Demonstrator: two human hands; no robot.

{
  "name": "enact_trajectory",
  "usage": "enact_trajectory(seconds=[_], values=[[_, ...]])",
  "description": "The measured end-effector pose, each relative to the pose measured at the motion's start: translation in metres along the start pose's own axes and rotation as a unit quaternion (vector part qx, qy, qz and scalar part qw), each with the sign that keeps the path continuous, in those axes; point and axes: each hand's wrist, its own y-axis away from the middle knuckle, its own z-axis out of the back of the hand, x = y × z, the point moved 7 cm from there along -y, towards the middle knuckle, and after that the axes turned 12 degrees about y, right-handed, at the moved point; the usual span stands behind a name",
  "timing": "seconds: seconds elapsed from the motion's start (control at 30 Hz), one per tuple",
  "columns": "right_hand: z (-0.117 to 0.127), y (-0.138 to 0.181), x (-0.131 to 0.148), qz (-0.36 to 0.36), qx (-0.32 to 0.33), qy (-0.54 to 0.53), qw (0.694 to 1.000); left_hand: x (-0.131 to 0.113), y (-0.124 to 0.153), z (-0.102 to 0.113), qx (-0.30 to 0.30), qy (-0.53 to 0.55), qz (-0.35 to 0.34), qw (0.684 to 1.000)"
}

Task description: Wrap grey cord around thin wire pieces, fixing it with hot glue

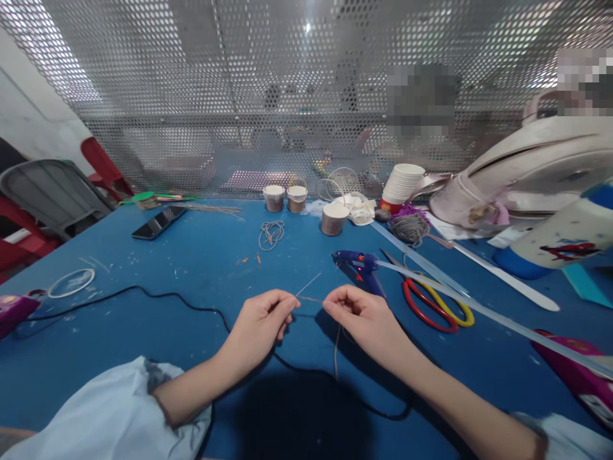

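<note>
My left hand (262,322) is closed in a pinch on one end of a grey yarn (312,299). A thin, stiff strand (309,285), perhaps a wire, slants up from the same fingertips. A short way to the right, my right hand (371,322) pinches the yarn too, so a short length stretches between the hands. From below the right fingers a loose yarn tail (336,354) hangs toward the table. Just behind that hand lies a blue glue gun (359,263) with a long clear glue stick in it. Scissors (431,303) with red and yellow handles rest to its right.
A black cable (158,296) crosses the blue table (191,345) under my hands. Farther back are a yarn bundle (271,235), small cups (334,219), stacked paper cups (403,185) and a grey yarn ball (410,228). A phone (159,222) lies left; a bottle (560,236) lies right.
</note>
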Motion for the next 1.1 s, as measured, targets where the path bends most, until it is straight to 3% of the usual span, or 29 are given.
enact_trajectory(seconds=[0.17, 0.33, 0.6, 0.87, 1.1], values=[[0.0041, 0.0005, 0.0030, 0.007, -0.013, 0.008, 1.000, -0.0073, -0.0002, 0.0010, 0.015, -0.030, -0.025, 0.999], [0.0063, 0.0010, 0.0043, 0.008, -0.022, 0.013, 1.000, -0.0076, -0.0021, 0.0037, 0.010, 0.024, -0.028, 0.999], [0.0064, 0.0024, 0.0059, 0.015, -0.019, 0.003, 1.000, -0.0039, -0.0018, 0.0040, -0.008, 0.033, -0.011, 0.999], [0.0077, 0.0026, 0.0057, 0.016, -0.022, -0.002, 1.000, -0.0057, -0.0008, 0.0000, 0.026, 0.007, -0.014, 1.000], [0.0077, 0.0028, 0.0046, 0.012, -0.020, -0.003, 1.000, -0.0027, -0.0010, -0.0011, 0.021, 0.008, 0.000, 1.000]])
